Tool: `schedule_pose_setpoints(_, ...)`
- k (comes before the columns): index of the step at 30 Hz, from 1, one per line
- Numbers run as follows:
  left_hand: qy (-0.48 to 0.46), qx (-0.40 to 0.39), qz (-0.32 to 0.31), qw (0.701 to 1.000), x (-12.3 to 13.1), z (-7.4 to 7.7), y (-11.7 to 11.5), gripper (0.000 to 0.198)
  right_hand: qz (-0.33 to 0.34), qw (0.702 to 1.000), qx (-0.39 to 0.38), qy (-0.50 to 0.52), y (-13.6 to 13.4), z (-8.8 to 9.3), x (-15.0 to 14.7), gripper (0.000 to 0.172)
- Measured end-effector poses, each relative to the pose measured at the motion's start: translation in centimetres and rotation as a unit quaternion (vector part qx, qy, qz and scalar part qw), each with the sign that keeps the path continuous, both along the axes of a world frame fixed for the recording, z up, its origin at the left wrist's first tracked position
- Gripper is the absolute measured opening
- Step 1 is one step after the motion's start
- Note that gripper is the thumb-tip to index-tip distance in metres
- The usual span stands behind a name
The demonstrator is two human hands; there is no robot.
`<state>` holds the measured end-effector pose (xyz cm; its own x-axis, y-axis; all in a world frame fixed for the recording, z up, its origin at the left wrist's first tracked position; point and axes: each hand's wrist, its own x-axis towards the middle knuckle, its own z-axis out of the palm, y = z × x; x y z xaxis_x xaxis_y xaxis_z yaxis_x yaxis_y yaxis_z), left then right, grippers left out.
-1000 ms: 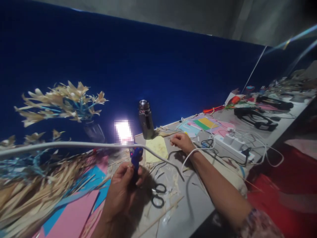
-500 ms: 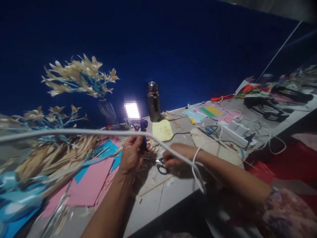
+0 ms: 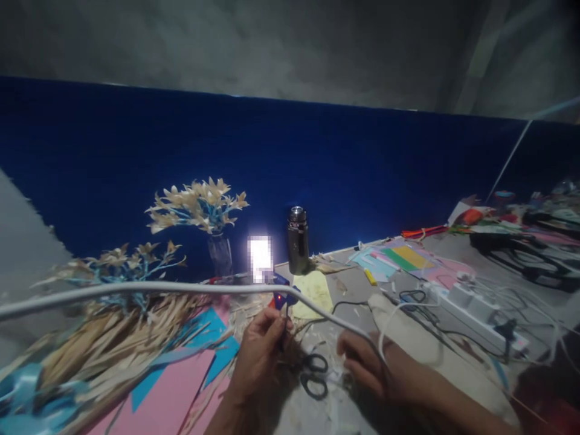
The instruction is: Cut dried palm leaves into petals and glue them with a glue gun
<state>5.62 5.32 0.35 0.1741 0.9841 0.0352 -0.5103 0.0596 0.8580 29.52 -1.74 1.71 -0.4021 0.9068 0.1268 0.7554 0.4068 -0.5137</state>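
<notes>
My left hand [image 3: 260, 344] is closed at the lower end of a blue hot glue gun [image 3: 281, 298], which has a small red light lit. The exact grip is partly hidden by the fingers. A pair of dark-handled scissors [image 3: 313, 386] lies on the table between my hands. To the right of the scissors is my right hand [image 3: 367, 362], its fingers loosely bent and apart, with nothing visible in them. A thick white cable [image 3: 199, 288] passes in front of the view, across the glue gun and over my right hand.
A dark thermos flask [image 3: 298, 241] stands behind a yellow sheet [image 3: 312, 293], near a glaring light [image 3: 260, 257]. Dried husks [image 3: 86, 320], pink paper [image 3: 176, 386] and a glass vase [image 3: 220, 254] of pale flowers are at left. A white power strip [image 3: 480, 317] with tangled cords sits right.
The view has tilted up, so the table sits lower in the picture. My right hand has moved away from the scissors, whose handles now show fully. My left hand stays at the glue gun.
</notes>
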Motion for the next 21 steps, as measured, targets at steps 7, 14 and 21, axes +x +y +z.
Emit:
schedule_pose_setpoints(7,-0.054,-0.046,-0.002,0.997,1.8,1.2,-1.5,0.047,-0.095,0.934,-0.082,0.333,-0.2,0.0,-0.7,0.040)
schedule_pose_setpoints(14,-0.041,-0.044,-0.002,0.998,1.7,0.9,-1.5,0.044,-0.041,0.924,-0.100,0.367,0.5,1.2,-3.0,0.048)
schedule_pose_setpoints(21,0.024,-0.047,0.042,0.998,1.3,2.0,-1.2,0.052,-0.041,0.916,-0.124,0.380,0.3,0.1,-2.5,0.051)
